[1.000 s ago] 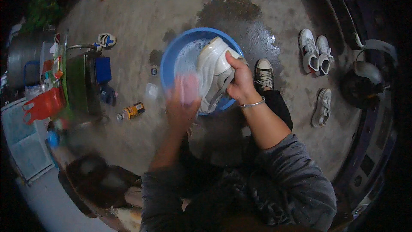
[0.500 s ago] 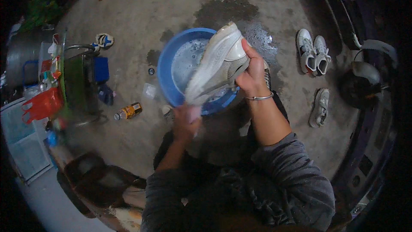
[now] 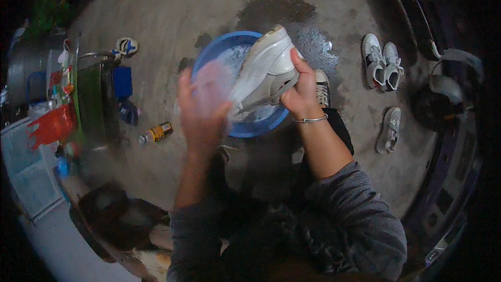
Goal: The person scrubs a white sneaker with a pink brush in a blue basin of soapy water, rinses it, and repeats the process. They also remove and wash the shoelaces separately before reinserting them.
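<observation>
A white sneaker (image 3: 263,68) is gripped in my right hand (image 3: 303,89), tilted with its toe or heel end upward over a blue basin (image 3: 261,130) of sudsy water. My left hand (image 3: 201,125) holds a pink cloth or sponge (image 3: 211,81), blurred by motion, at the sneaker's lower left, over the basin's left part. Whether the pink thing touches the shoe is unclear. The sneaker hides part of the water.
A pair of white sneakers (image 3: 374,61) and a single one (image 3: 389,130) lie to the right, near a dark wok (image 3: 430,104). A yellow-labelled bottle (image 3: 155,133), another shoe (image 3: 125,47), a red bag (image 3: 49,125) and a blue box (image 3: 122,82) are on the left.
The sneaker has risen and turned in my right hand since a second ago. My left hand with the pink thing dropped toward the basin's near rim, then moved back up and left.
</observation>
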The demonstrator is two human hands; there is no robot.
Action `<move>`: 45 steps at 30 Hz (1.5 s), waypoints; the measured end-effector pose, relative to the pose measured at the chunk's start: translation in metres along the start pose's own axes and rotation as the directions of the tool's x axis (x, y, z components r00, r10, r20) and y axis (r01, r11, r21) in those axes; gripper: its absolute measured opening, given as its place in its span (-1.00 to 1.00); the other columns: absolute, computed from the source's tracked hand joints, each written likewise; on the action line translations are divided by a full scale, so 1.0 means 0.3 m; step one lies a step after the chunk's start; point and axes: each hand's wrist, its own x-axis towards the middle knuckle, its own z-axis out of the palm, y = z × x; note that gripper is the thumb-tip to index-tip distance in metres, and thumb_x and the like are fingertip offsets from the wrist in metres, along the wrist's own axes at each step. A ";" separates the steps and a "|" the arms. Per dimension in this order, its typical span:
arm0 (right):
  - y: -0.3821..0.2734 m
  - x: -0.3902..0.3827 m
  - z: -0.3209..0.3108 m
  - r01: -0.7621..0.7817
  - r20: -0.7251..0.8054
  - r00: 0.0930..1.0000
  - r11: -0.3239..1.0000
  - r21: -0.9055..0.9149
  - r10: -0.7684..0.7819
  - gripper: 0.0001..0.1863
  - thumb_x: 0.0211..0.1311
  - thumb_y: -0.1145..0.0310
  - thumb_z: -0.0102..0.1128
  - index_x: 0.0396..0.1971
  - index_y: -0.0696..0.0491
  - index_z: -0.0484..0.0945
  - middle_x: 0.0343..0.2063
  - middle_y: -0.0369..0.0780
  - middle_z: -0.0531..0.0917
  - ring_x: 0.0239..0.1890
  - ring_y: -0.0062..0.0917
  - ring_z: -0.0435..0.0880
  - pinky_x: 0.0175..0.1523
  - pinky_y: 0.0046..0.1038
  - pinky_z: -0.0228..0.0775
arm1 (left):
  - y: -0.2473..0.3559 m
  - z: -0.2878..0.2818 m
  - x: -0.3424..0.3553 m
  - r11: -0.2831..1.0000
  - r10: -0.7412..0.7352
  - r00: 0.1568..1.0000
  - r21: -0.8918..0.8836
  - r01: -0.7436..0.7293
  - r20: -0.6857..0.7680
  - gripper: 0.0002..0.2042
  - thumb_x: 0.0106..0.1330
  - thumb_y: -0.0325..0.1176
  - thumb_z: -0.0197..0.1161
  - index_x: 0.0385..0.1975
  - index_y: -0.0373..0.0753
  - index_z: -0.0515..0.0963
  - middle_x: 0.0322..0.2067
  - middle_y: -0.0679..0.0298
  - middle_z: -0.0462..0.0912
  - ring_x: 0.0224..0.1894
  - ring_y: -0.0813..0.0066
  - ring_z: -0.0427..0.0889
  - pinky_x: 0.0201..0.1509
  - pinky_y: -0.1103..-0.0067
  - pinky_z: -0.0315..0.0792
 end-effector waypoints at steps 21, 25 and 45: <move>0.051 -0.076 0.042 0.147 0.262 0.955 0.548 -0.823 0.138 -0.53 0.01 0.26 0.00 -0.10 0.19 0.22 -0.13 -0.11 0.36 -0.02 -0.37 0.29 0.07 -0.32 0.06 | -0.165 -0.072 -0.268 0.725 -0.645 0.763 -0.291 0.625 0.033 -0.52 -0.07 -0.38 0.14 -0.08 -0.24 0.19 -0.24 0.12 0.34 -0.25 0.30 0.38 -0.21 0.51 0.30; 0.132 -0.071 -0.033 0.473 0.428 0.879 -0.259 -0.842 0.213 -0.46 -0.11 0.29 0.12 -0.09 0.16 0.22 -0.13 -0.09 0.32 -0.01 -0.25 0.18 0.09 -0.34 -0.06 | -0.072 -0.084 -0.248 0.265 -0.745 0.617 -0.736 0.623 0.253 -0.51 0.00 -0.36 0.08 -0.02 -0.22 0.12 -0.23 0.13 0.35 -0.18 0.32 0.40 -0.25 0.52 0.37; 0.195 -0.167 -0.010 0.716 0.342 0.697 -0.629 -0.302 0.630 -0.66 -0.36 0.49 0.03 -0.38 0.10 0.40 -0.30 -0.05 0.31 -0.19 -0.16 0.26 -0.12 -0.24 0.09 | -0.281 -0.087 -0.352 -0.323 -0.561 0.639 -0.850 0.416 0.526 -0.54 0.07 -0.13 0.00 -0.05 -0.19 0.18 -0.32 0.19 0.40 -0.35 0.37 0.48 -0.45 0.48 0.46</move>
